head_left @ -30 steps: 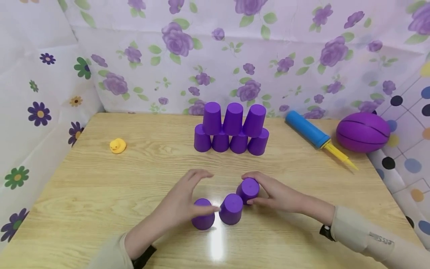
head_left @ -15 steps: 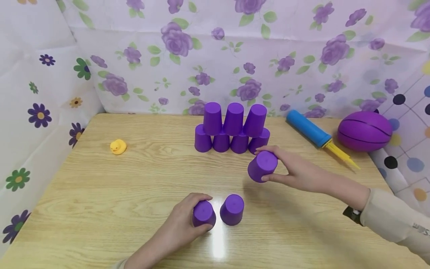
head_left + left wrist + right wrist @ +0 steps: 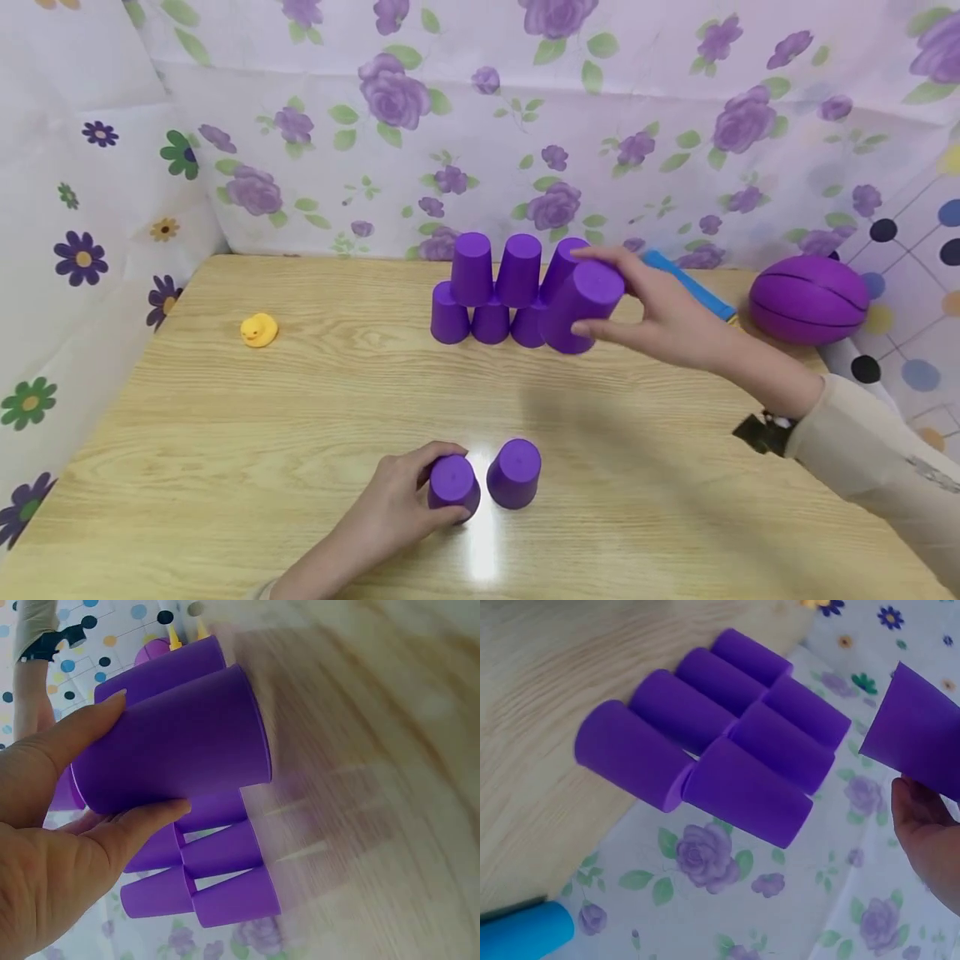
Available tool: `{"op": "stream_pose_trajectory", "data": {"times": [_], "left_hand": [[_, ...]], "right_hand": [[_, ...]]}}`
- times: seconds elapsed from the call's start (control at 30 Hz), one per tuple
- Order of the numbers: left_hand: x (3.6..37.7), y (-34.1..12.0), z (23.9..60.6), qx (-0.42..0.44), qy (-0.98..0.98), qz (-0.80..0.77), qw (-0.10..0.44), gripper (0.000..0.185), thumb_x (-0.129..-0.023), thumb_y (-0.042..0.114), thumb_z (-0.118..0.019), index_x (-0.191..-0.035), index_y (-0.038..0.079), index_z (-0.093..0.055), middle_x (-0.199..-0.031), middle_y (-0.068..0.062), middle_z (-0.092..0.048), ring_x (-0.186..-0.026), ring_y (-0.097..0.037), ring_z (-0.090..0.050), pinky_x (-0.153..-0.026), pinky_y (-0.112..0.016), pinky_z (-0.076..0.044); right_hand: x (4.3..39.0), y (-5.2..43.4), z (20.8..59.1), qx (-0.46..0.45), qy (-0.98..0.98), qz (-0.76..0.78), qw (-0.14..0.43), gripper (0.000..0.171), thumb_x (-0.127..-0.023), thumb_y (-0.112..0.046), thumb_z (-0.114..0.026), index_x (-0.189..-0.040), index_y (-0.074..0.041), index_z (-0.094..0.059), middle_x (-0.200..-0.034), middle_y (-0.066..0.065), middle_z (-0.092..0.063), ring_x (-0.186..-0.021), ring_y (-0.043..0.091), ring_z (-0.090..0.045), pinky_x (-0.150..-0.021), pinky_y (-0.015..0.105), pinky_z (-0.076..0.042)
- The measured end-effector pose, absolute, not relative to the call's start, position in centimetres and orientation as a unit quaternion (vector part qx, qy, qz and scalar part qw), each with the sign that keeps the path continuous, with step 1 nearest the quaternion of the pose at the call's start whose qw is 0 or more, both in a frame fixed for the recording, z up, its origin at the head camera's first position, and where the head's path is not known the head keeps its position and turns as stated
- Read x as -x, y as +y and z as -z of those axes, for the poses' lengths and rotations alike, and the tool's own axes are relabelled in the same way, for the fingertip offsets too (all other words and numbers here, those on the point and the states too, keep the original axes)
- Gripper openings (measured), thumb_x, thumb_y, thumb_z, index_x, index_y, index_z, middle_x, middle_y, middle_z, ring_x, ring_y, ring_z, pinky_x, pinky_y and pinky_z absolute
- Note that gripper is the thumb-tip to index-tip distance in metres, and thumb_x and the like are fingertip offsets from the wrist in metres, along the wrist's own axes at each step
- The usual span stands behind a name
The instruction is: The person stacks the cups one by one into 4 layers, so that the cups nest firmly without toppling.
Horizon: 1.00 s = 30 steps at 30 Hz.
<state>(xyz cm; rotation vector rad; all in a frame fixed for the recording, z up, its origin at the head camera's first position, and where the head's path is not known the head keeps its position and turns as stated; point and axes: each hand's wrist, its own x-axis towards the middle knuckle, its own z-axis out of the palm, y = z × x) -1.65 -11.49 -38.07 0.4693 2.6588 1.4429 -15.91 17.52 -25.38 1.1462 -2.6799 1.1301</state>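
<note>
My right hand [image 3: 663,317] pinches an upside-down purple cup [image 3: 588,304] between thumb and fingers, raised in front of the right end of the cup stack [image 3: 472,271]. That stack has a row of three cups over a longer bottom row, all mouth down; the held cup hides part of its right end. In the right wrist view, the held cup [image 3: 919,735] appears apart from the stacked cups [image 3: 750,791]. Near the front, my left hand [image 3: 393,500] grips another inverted cup [image 3: 453,483] by its sides. Just right of it stands a single cup [image 3: 514,473].
A yellow rubber duck [image 3: 259,330] sits at the left of the wooden table [image 3: 300,417]. Back right lie a blue hand pump [image 3: 693,283], partly behind my right hand, and a purple ball [image 3: 810,300]. Flowered cloth [image 3: 315,150] hangs behind the table.
My right hand has lifted its cup off the table and carried it back and up to the stack. My left hand has come down and taken hold of the left front cup.
</note>
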Motion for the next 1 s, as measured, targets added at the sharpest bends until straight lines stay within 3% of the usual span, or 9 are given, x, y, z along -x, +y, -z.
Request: {"op": "stream_pose_trajectory", "data": {"times": [0.17, 0.37, 0.6, 1.0], "left_hand": [[1.9, -11.6, 38.1, -0.155, 0.859, -0.484, 0.061, 0.05, -0.064, 0.014, -0.085, -0.11, 0.009, -0.063, -0.103, -0.004, -0.069, -0.1, -0.022, -0.065, -0.088, -0.03, -0.053], [2.0, -11.8, 38.3, -0.156, 0.846, -0.504, 0.081, 0.051, -0.063, 0.011, -0.085, -0.11, 0.006, -0.064, -0.104, -0.007, -0.068, -0.102, -0.023, -0.064, -0.089, -0.026, -0.052], [2.3, -11.9, 38.2, -0.16, 0.845, -0.504, 0.079, 0.052, -0.063, 0.015, -0.086, -0.109, 0.005, -0.065, -0.104, -0.008, -0.069, -0.101, -0.026, -0.064, -0.087, -0.027, -0.053], [2.3, -11.9, 38.1, -0.155, 0.842, -0.509, 0.091, 0.052, -0.062, 0.009, -0.086, -0.109, 0.004, -0.065, -0.104, -0.009, -0.068, -0.102, -0.026, -0.064, -0.088, -0.025, -0.052]], "right_hand": [[18.0, 16.8, 25.0, -0.283, -0.862, -0.42, 0.004, 0.069, -0.079, -0.022, -0.076, -0.138, -0.015, -0.041, -0.125, 0.005, -0.055, -0.113, 0.017, -0.055, -0.1, 0.031, -0.044], [20.4, 16.2, 24.8, -0.24, -0.848, -0.473, 0.005, 0.052, -0.08, -0.022, -0.075, -0.126, -0.01, -0.053, -0.113, 0.005, -0.06, -0.103, 0.016, -0.059, -0.09, 0.027, -0.05], [23.0, 15.6, 24.1, -0.197, -0.847, -0.494, 0.001, 0.061, -0.081, -0.035, -0.073, -0.134, -0.02, -0.047, -0.125, 0.003, -0.056, -0.116, 0.019, -0.054, -0.098, 0.035, -0.047], [25.6, 14.6, 24.7, -0.178, -0.856, -0.485, -0.015, 0.066, -0.079, -0.045, -0.071, -0.135, -0.022, -0.043, -0.125, 0.002, -0.055, -0.116, 0.018, -0.053, -0.099, 0.036, -0.045]]}}
